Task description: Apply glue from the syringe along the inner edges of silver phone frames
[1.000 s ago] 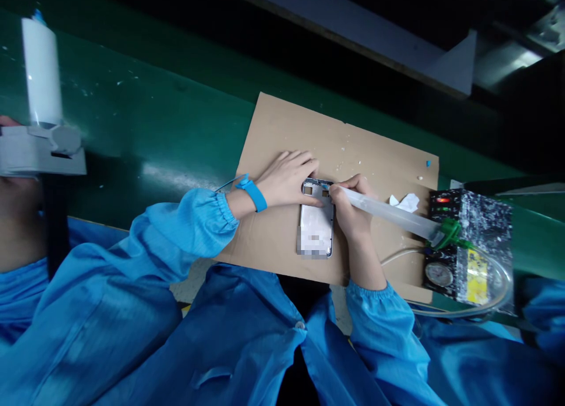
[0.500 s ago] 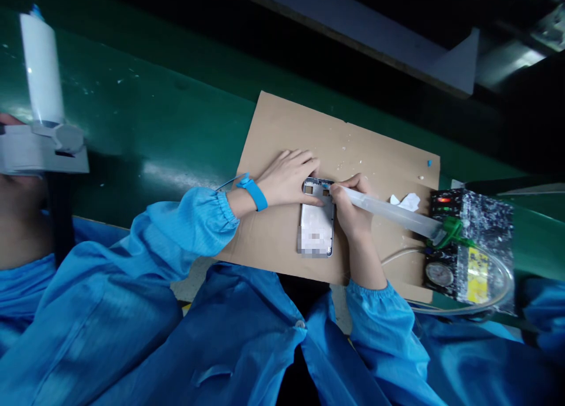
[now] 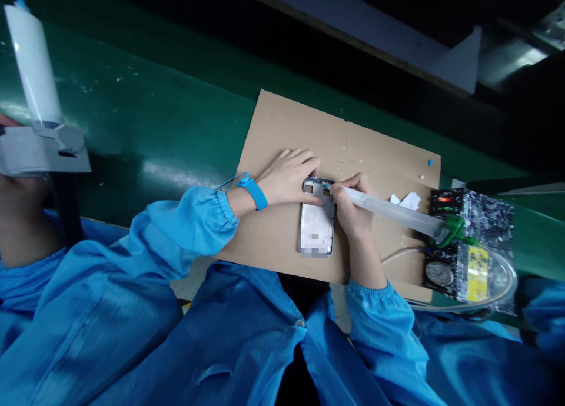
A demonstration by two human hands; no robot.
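A flat silver phone frame (image 3: 316, 223) with cut-outs near its top lies on a brown cardboard sheet (image 3: 286, 123). My left hand (image 3: 291, 176), with a blue band at the wrist, grips its upper left side, the thumb across its face and the fingers curled by the top corner. Between the fingers of my right hand (image 3: 355, 209) is a translucent dispensing syringe (image 3: 392, 212), slanted like a pen. Its tip meets the frame near the upper right corner, where the exact contact is too small to make out. A green cap joins the syringe's rear end to a clear hose.
A speckled black control box (image 3: 472, 247) with a red display and gauge stands at the right, hose looping beside it. Crumpled white paper (image 3: 406, 201) and a small blue piece (image 3: 430, 162) lie on the cardboard. At left, another person's arm is beside a white cartridge (image 3: 33, 65) in a grey holder.
The white cartridge at the far left has tilted further left. Both my hands, the phone frame and the syringe are in nearly the same place.
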